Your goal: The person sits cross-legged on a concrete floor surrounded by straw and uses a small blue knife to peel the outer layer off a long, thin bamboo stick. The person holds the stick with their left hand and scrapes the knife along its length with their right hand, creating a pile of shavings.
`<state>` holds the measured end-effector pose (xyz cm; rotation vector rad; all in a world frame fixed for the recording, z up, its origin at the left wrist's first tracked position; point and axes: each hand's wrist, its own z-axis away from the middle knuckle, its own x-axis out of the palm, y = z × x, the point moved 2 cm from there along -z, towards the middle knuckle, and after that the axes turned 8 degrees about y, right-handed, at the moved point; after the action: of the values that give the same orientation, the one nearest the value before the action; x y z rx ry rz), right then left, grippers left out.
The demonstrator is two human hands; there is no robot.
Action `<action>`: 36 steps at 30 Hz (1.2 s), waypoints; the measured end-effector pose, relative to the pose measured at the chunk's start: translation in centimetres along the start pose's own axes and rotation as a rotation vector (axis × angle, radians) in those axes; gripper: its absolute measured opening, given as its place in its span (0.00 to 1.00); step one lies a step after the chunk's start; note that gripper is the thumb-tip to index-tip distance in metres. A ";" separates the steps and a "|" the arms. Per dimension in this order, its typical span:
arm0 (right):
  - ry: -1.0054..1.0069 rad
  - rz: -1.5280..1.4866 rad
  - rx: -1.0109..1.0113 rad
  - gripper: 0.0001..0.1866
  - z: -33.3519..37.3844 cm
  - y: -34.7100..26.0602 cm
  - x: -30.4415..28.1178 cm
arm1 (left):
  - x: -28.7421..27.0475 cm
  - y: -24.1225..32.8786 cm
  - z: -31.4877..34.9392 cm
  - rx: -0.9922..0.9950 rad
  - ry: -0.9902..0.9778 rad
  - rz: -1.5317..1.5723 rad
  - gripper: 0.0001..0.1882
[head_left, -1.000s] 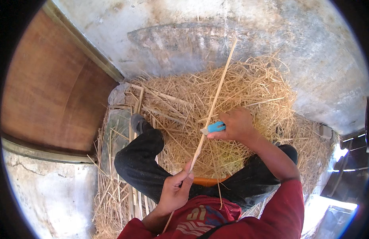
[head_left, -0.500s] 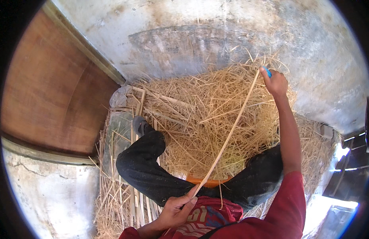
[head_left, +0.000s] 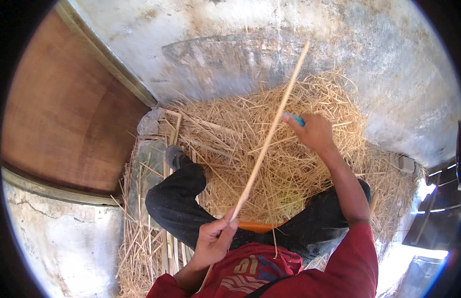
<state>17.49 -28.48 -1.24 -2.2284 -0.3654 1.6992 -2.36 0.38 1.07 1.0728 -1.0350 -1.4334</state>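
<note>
My left hand (head_left: 214, 242) is closed round the lower part of a long, pale bamboo strip (head_left: 264, 149), close to my lap. The strip slants up and away to the right, its far end free in front of the wall. In my right hand (head_left: 316, 133) is a small blue-handled tool (head_left: 297, 119), gripped with the thumb along it. The tool's front end meets the strip, or lies right beside it, past its middle. Its working edge is too small to make out. Below both hands lies a big heap of curly shavings (head_left: 230, 119).
My dark-trousered legs (head_left: 175, 198) spread around the heap, with something orange (head_left: 262, 227) between them. Long strips (head_left: 170, 248) lie at the left by a grey slab (head_left: 141, 174). A stained wall (head_left: 230, 54) rises behind; a brown wooden panel (head_left: 66, 109) stands left.
My right hand with the blue-handled tool has come back toward me and left from the strip's far end. The strip now points up more steeply, and my left hand has risen slightly.
</note>
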 end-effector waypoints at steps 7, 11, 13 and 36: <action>-0.232 -0.127 -0.513 0.39 6.9 -7.2 -0.3 | -0.1 -0.4 -2.9 0.175 0.117 -0.163 0.20; -0.127 -0.058 -0.477 0.39 6.4 -6.6 1.4 | 0.2 0.2 -2.4 0.223 0.094 -0.418 0.20; 0.006 -0.060 -0.229 0.38 2.8 -4.3 1.9 | 0.3 0.2 -2.3 0.228 0.106 -0.460 0.20; -0.207 -0.066 -0.209 0.39 3.8 -3.6 4.6 | -0.1 -1.9 0.0 0.165 0.084 -0.313 0.19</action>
<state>15.02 -23.06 -4.87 -2.1552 -0.6875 1.9400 -2.76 0.71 -0.77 1.4530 -0.9682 -1.5532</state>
